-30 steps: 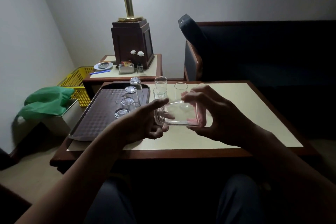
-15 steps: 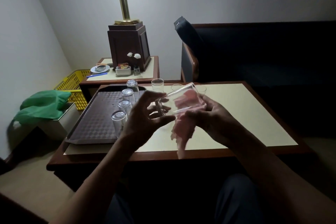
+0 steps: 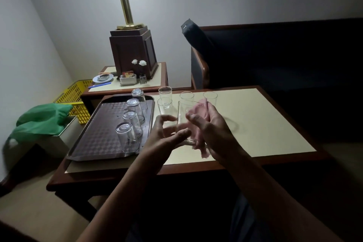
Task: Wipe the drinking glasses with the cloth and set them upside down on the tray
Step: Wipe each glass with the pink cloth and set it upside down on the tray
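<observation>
The left hand is curled round the lower part of a glass, thumb across the near side and fingers bent behind it, holding it up off the tabletop. The glass stands close to upright, its long axis nearly vertical, with the open mouth up and leaning slightly away and the thick base down by the thumb. A pink cloth lies against its right side, bunched above the rim and hanging below the base. The right hand grips that cloth and presses it to the glass, fingers curled toward the left hand.

Across the room from the left, a green bag sits on a low stand with a yellow basket just behind it. Next comes the brown tray at the tabletop's left end, carrying four upturned glasses in a line along its right side, from near to far. Just right of the tray, beyond the hands, four upright glasses stand mouth-up on the tabletop, two of them one behind the other and two further right.
</observation>
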Tool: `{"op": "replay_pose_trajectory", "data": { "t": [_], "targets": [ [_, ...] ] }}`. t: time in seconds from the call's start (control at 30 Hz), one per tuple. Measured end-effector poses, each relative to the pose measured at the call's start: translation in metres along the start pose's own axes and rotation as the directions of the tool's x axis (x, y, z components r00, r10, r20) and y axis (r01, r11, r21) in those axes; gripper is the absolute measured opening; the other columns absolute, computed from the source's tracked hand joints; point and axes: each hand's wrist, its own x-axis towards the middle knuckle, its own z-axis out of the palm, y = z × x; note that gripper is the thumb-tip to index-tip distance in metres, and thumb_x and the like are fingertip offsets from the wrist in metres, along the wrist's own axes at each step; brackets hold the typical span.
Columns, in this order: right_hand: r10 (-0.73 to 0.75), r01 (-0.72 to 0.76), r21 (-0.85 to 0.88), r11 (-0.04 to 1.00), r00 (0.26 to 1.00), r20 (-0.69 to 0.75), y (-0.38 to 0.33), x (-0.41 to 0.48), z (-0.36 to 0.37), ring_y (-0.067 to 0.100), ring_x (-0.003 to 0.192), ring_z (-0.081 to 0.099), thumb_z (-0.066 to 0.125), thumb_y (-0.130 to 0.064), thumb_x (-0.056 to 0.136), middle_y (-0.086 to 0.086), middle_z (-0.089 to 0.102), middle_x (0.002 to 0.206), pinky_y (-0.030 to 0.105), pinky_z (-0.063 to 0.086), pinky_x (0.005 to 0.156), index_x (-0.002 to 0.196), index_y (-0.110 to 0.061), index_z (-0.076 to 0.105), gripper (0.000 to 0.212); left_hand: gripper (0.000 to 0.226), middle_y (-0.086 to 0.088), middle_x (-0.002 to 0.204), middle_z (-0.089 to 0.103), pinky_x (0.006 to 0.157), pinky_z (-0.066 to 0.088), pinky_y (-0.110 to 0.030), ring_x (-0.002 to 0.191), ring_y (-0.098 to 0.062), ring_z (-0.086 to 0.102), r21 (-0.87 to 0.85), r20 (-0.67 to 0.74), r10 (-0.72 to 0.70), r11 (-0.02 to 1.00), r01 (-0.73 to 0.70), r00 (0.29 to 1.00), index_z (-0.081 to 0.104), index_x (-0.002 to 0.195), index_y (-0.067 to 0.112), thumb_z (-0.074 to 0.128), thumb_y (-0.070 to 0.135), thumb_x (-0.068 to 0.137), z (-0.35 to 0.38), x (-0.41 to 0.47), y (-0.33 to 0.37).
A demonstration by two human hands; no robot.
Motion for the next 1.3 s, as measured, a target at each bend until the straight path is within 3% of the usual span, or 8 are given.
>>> {"op": "replay_pose_trajectory", "data": {
  "t": [0.13,0.23,0.33,0.43,0.63,0.83,1.03,1.3],
  "targets": [
    [-0.171,0.180,-0.165,0.970,0.983,0.067,0.003,-0.015,0.013,0.008,0.149,0.032,0.041,-0.051,0.110,-0.014,0.005,0.174,0.019,0.032,0.103,0.166,-0.039,0.007,0.067,0.078,-0.014,0.122,0.072,0.095,0.061,-0.038,0.108,-0.023,0.075,0.026,-0.105,0.010,1.000,-0.008,0.994,0.056,0.138,0.012,0.089,0.018,0.068,0.007,0.003,-0.003],
    [-0.227,0.235,-0.166,0.958,0.972,0.066,0.008,-0.019,0.009,0.000,0.116,0.053,0.037,-0.057,0.102,-0.012,0.046,0.160,0.020,0.033,0.087,0.157,-0.051,0.035,0.055,0.069,-0.021,0.125,0.071,0.101,0.058,-0.046,0.114,-0.034,0.072,-0.167,-0.070,-0.089,0.983,0.076,0.994,0.058,0.139,0.014,0.084,0.015,0.075,0.001,0.004,-0.006],
    [-0.271,0.289,-0.217,0.932,0.956,0.108,0.021,-0.019,0.003,0.009,0.133,0.052,0.042,-0.030,0.108,-0.034,0.030,0.163,0.028,0.039,0.092,0.156,-0.057,0.030,0.056,0.054,-0.022,0.119,0.073,0.094,0.061,-0.044,0.110,-0.039,0.072,-0.378,0.025,-0.110,0.919,0.111,0.994,0.058,0.137,0.010,0.078,0.012,0.087,0.001,0.005,-0.005],
    [-0.207,0.215,-0.104,0.971,0.974,0.090,0.025,-0.021,0.007,-0.002,0.091,0.058,0.040,-0.042,0.110,-0.022,0.029,0.168,0.017,0.052,0.073,0.159,-0.053,0.027,0.052,0.057,-0.014,0.113,0.073,0.098,0.052,-0.043,0.104,-0.027,0.070,-0.374,0.051,-0.114,0.919,0.125,0.992,0.058,0.137,0.013,0.071,0.024,0.082,0.006,0.005,-0.007],
    [-0.403,0.376,-0.378,0.846,0.915,0.006,0.031,-0.036,0.007,0.001,0.149,0.040,0.071,-0.032,0.096,-0.016,0.038,0.165,0.028,0.046,0.115,0.158,-0.047,0.023,0.079,0.055,-0.025,0.135,0.065,0.102,0.054,-0.042,0.129,-0.037,0.063,-0.493,0.059,-0.086,0.864,0.104,0.995,0.050,0.143,0.004,0.069,0.009,0.092,0.012,0.006,-0.014],
    [-0.419,0.396,-0.408,0.822,0.907,0.037,0.018,-0.029,-0.031,-0.013,0.117,0.058,0.082,-0.015,0.088,-0.037,0.051,0.135,0.015,0.058,0.091,0.145,-0.051,0.041,0.078,0.072,-0.006,0.124,0.067,0.085,0.058,-0.030,0.113,-0.026,0.069,0.009,-0.023,-0.051,0.999,0.051,0.998,0.057,0.137,0.021,0.087,0.048,0.077,-0.011,0.014,0.025],
    [-0.369,0.390,-0.405,0.827,0.920,0.134,-0.011,-0.015,-0.052,-0.022,0.110,0.055,0.076,-0.024,0.076,-0.022,0.056,0.126,0.001,0.047,0.090,0.133,-0.038,0.048,0.065,0.055,-0.022,0.116,0.070,0.079,0.061,-0.030,0.093,-0.034,0.070,0.127,0.189,-0.146,0.984,0.123,0.971,0.058,0.138,0.017,0.072,0.025,0.085,-0.028,0.021,0.063],
    [-0.659,0.613,-0.722,0.321,0.692,0.295,0.014,-0.021,-0.016,0.012,0.162,0.011,0.048,-0.032,0.102,-0.002,0.044,0.162,0.062,0.019,0.126,0.142,-0.023,0.064,0.044,0.040,-0.020,0.116,0.061,0.080,0.063,-0.032,0.087,-0.026,0.070,-0.132,-0.009,-0.265,0.956,0.262,0.964,0.057,0.126,0.011,0.068,0.035,0.096,-0.018,0.023,0.044]
  ]
}}
